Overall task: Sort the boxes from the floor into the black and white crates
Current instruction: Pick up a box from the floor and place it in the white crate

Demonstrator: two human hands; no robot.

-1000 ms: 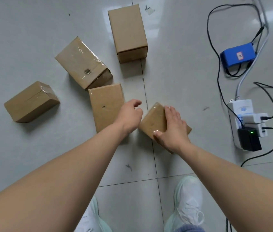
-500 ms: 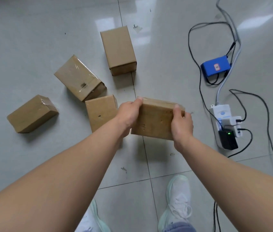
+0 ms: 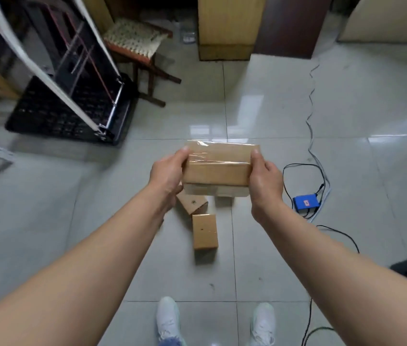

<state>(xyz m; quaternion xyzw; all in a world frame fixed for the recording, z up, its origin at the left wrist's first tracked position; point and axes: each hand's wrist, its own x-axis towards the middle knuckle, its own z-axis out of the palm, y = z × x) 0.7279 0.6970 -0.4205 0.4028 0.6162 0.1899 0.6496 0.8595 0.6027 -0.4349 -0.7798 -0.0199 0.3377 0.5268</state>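
Glossy tiled floor [image 3: 272, 121] filled the view. Left hand [image 3: 166, 172] and right hand [image 3: 264, 176] gripped opposite ends of the taped box [image 3: 218, 168], held level above the floor. Second box [image 3: 192, 203] and third box [image 3: 205, 231] lay just below it, close together. Open tile separated the taped box from the black crate [image 3: 47, 113] at far left. Blue device [image 3: 306, 202] lay near the right.

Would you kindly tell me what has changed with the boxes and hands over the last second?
The taped box came up off the floor: a second ago the right-hand grip lay on it there; now it and the left-hand grip hold its ends aloft. The other boxes stayed on the floor.
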